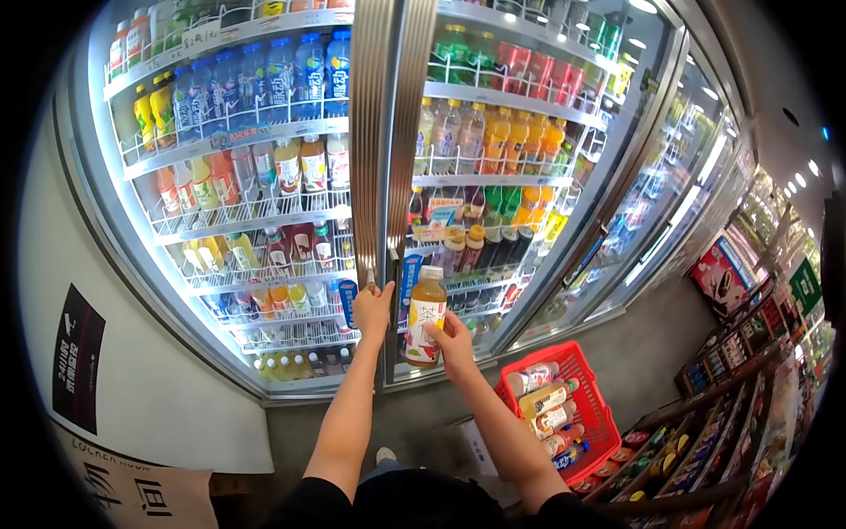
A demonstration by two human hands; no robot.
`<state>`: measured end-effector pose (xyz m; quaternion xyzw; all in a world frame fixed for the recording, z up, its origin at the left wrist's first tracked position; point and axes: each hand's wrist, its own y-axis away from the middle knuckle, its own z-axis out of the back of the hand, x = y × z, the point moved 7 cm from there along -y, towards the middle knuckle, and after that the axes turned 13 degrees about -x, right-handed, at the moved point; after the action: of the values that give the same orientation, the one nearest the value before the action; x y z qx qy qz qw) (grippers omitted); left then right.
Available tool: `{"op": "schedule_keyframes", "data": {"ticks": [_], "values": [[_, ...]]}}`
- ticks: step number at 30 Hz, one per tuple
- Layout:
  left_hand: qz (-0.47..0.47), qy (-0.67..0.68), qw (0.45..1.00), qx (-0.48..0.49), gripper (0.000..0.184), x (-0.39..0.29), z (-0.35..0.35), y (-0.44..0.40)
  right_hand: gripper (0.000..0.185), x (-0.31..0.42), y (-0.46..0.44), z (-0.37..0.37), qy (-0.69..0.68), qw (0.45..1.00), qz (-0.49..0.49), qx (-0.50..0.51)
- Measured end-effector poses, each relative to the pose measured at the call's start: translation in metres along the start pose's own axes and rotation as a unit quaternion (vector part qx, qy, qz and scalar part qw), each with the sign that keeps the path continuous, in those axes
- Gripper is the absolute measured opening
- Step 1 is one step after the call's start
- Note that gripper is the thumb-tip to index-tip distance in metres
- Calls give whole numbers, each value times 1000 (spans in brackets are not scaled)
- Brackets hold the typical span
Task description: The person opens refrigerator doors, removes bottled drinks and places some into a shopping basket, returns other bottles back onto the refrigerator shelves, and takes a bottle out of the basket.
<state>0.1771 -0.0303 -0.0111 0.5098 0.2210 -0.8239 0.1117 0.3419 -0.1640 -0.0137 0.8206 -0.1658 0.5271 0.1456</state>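
Observation:
My right hand (453, 342) is wrapped round a bottle of tea drink (426, 304), held upright in front of the cooler. It has a white cap and a white label with dark characters and a yellow patch. My left hand (373, 310) is closed on the door handle (370, 280) at the edge of the left glass door. Behind that door, bottled drinks (280, 75) stand in rows on white wire shelves. A red shopping basket (596, 397) with several bottles lying in it is at the lower right, below my right forearm.
More cooler doors (656, 198) run along to the right. Shelves of packaged goods (705, 441) fill the lower right, beside the basket. A white wall panel with a black sign (77, 357) stands at the left. Grey floor (639, 331) shows between cooler and shelves.

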Motion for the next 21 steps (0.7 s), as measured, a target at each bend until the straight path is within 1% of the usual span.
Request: {"op": "schedule_keyframes", "data": {"ticks": [1, 2, 3, 4, 5, 7, 8, 11, 13, 15, 16, 17, 19, 20, 21], "values": [[0, 0, 1000, -1, 57, -3, 0, 4, 44, 10, -3, -3, -2, 1000, 14, 5], [-23, -10, 1000, 12, 58, -1, 8, 19, 43, 16, 5, 4, -11, 1000, 28, -5], [-45, -12, 999, 11, 58, -3, 19, 22, 42, 15, 7, 10, -18, 1000, 19, 8], [-24, -23, 999, 37, 63, -5, 17, 22, 42, 31, 6, 19, -13, 1000, 19, 7], [-30, -12, 999, 9, 69, -5, 35, 36, 41, 24, 17, 6, -33, 999, -1, 22], [-54, 43, 996, -54, 73, 3, 39, 41, 46, 25, 19, 9, -23, 1000, -1, 19], [72, 148, 986, 38, 73, 28, 38, 51, 47, 20, 22, 16, -20, 1000, 1, 20], [78, 139, 987, 20, 72, 34, 59, 72, 48, 25, 39, 16, -27, 998, 13, 49], [96, 145, 985, 15, 69, 35, 72, 83, 48, 29, 48, 17, -24, 998, 13, 52], [120, 158, 980, -14, 64, 38, 99, 108, 48, 32, 72, 20, -23, 998, 8, 62], [127, 187, 973, -42, 58, 33, 124, 129, 47, 34, 88, 23, -25, 997, 3, 75], [127, 188, 973, -42, 58, 28, 131, 133, 47, 36, 91, 20, -27, 996, 3, 83], [133, 240, 951, -144, 54, 39, 162, 162, 48, 25, 111, 27, -23, 996, -11, 84], [145, 273, 943, -124, 45, 47, 160, 161, 49, 26, 110, 24, -24, 996, -2, 86], [152, 269, 942, -129, 45, 48, 170, 173, 49, 23, 115, 25, -21, 996, -2, 91]]}}
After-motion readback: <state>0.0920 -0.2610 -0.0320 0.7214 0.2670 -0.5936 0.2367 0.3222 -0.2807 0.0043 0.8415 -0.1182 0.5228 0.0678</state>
